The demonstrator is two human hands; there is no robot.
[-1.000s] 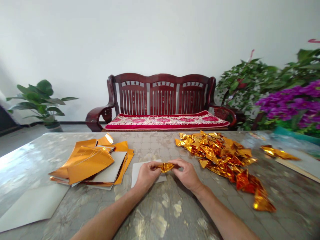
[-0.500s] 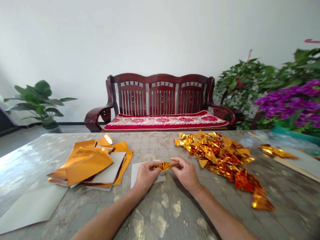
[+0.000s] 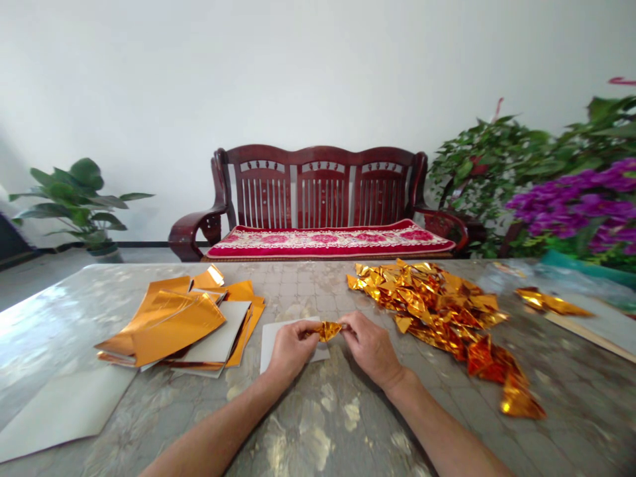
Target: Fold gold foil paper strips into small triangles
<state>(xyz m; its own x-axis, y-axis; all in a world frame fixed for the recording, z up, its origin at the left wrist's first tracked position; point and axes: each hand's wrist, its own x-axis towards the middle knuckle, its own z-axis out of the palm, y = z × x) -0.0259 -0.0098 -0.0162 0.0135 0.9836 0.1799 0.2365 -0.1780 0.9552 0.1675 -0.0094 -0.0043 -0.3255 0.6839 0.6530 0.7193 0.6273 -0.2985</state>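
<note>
Right hand [image 3: 371, 346] has rolled inward a bit since the last frame, fingertips pinching one tip of the gold foil piece [image 3: 330, 330]; left hand [image 3: 292, 348] grips the other end, beside the white sheet [image 3: 269, 339]. Looks light, slick, easily crushed, so I'd pinch just the ends

A person's two bare forearms reach forward and angle inward from below, wrists nearly straight, as the bare left hand [image 3: 293, 348] and the bare right hand [image 3: 371, 348] face each other just apart, fingers curled and each thumb and forefinger closed in a pinch.
</note>
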